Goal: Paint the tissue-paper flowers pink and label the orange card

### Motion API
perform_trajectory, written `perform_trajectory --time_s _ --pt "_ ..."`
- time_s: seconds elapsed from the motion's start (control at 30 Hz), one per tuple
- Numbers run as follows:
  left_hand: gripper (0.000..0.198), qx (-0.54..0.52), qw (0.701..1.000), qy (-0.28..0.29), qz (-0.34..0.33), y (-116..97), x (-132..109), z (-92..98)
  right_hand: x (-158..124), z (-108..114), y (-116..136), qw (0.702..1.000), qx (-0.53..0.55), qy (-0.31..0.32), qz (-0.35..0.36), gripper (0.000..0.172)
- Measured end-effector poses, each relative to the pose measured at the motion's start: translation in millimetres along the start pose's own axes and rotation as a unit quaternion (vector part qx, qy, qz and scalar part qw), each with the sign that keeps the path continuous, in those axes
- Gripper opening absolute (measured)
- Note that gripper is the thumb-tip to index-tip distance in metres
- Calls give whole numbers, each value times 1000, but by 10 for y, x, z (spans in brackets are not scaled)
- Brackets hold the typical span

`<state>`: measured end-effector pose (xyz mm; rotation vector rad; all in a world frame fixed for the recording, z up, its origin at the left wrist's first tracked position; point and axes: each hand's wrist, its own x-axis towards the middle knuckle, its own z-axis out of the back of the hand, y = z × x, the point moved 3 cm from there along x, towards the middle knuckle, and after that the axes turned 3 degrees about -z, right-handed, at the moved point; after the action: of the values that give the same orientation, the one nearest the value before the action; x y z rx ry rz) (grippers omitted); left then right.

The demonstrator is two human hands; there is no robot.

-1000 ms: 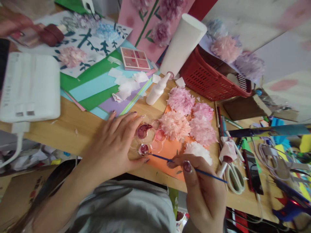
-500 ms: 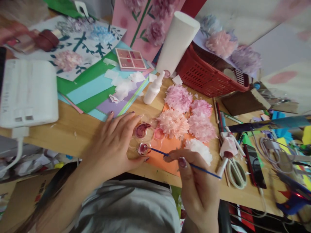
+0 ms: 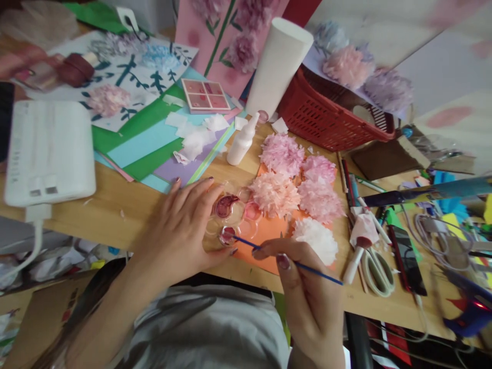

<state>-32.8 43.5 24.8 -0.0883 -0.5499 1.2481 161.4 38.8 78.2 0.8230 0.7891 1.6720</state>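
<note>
A thin blue paintbrush is pinched in my closed right hand. Its tip dips into a small well of dark red paint in a clear flower-shaped palette. Against the palette's left side lies my left hand, open, fingers spread and thumb along the near edge. Dark red paint also streaks the middle well, and a pink one sits to its right. Orange paper reaches under the palette's right side. On it rest fluffy paper flowers: peach, pink and white.
Behind the palette stand a white bottle and a tall white cylinder. A red basket sits at the back right. Scissors and a phone lie right; a white power bank lies left.
My right hand and the paintbrush have shifted slightly left, with the tip still in the small red well. My left hand stays at the palette.
</note>
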Motion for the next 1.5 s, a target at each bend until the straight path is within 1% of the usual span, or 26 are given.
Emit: perform_trajectory --time_s 0.1,0.17,0.33,0.47,0.57,0.6,0.7,0.77,0.97,1.03,1.3,1.5 --pt "79 -3 1000 -1 1 4 -2 -7 -7 -10 -17 1000 11 -18 -18 23" --pt "80 -1 1000 -1 1 4 -2 -8 0 -11 -21 999 15 -29 -13 23" --pt "82 4 1000 -3 0 1 2 0 31 -12 -40 999 26 31 8 22" --pt "81 6 1000 5 -3 5 2 -9 49 30 -67 999 7 32 23 20" --pt "82 10 1000 1 -5 9 -1 -11 54 24 -57 998 12 57 32 20" --pt "82 12 1000 0 -7 9 -1 -11 56 24 -51 998 10 58 30 20" --pt "82 16 1000 3 -12 11 -1 -14 61 42 -31 1000 11 17 17 21" --pt "84 17 1000 2 -10 16 0 -17 60 41 -22 1000 17 7 16 21" --pt "85 24 1000 -2 -7 13 0 -28 47 9 -29 998 16 62 24 18" --pt "84 23 1000 -2 -9 7 -2 -26 45 -3 -24 997 16 71 29 17" --pt "84 22 1000 -3 -12 18 5 -19 110 -47 6 997 -21 52 49 15" --pt "84 22 1000 -1 -17 10 1 -18 112 -62 -13 996 -34 42 67 17"
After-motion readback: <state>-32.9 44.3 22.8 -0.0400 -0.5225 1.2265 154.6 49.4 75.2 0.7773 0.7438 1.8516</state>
